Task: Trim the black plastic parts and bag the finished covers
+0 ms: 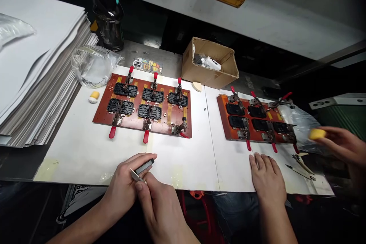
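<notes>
Head view, lower centre — left hand (122,187) clenched around a slim black utility knife (144,166), long axis slanting up-right — right hand (161,209), fingertips (140,187) pinching its steel blade (136,175)

two red-brown fixture boards (178,124), twelve red-handled toggle clamps (112,132), four hands (122,190) (two yellow sponges (94,95))

The person's right hand (158,206) is hiding part of the utility knife (144,166). The stack of white sheets (42,80) is running off the left edge, and the right edge is cutting off a co-worker's hand (344,145). The cardboard box's (210,65) contents and a black speck (205,109) are remaining too small to identify.
</notes>
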Available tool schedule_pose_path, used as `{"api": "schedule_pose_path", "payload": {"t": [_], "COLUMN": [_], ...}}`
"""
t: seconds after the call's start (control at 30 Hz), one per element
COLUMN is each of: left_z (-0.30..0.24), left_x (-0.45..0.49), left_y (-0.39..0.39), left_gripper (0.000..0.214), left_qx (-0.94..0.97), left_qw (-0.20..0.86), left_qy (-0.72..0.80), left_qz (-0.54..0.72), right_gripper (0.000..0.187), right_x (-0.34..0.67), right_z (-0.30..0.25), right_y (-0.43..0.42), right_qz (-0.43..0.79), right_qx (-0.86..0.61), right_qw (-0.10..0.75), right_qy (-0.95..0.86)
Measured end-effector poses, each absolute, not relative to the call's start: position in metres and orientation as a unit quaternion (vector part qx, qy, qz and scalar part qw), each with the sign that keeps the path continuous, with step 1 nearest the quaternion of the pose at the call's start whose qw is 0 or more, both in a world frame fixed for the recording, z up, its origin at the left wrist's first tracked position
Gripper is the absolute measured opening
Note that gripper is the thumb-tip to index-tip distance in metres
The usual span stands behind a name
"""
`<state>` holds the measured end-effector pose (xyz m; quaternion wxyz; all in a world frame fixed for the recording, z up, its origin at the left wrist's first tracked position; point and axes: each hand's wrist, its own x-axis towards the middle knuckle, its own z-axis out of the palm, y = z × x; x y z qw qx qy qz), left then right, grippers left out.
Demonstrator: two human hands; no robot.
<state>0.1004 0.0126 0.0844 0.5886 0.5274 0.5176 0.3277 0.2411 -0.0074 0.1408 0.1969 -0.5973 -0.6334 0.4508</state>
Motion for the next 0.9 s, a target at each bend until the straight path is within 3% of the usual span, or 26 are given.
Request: {"api": "schedule_pose_path", "payload": {"t": [0.3,0.5,0.6,0.7,0.77,0.9], "left_z": [0.083,0.082,0.082,0.082,0.081,0.081], "left_x": [0.1,0.101,0.101,0.102,0.102,0.102], "left_y": [0.012,0.012,0.011,0.01,0.009,0.009], "left_gripper": [0.036,0.034,0.033,0.032,0.031,0.033], "left_qx": [0.549,0.568,0.559,0.555,0.559,0.565], "left_qw": [0.581,0.557,0.562,0.557,0.551,0.536], "left_qy": [0.507,0.513,0.517,0.523,0.524,0.526], "left_qz": [0.322,0.321,0.324,0.328,0.33,0.342], "right_gripper": [0.023,0.035,0.038,0.039,0.039,0.038], "right_x": [0.244,0.424,0.523,0.559,0.542,0.442], "right_z": [0.135,0.114,0.096,0.088,0.093,0.106], "right_y": [-0.013,0.01,0.019,0.018,0.018,0.013], "right_qz": [0.453,0.174,0.096,0.051,0.102,0.333], "right_qx": [-0.597,-0.666,-0.676,-0.678,-0.676,-0.676], "right_qw": [0.191,0.322,0.325,0.298,0.318,0.335], "right_qy": [-0.634,-0.65,-0.655,-0.67,-0.657,-0.566]}}
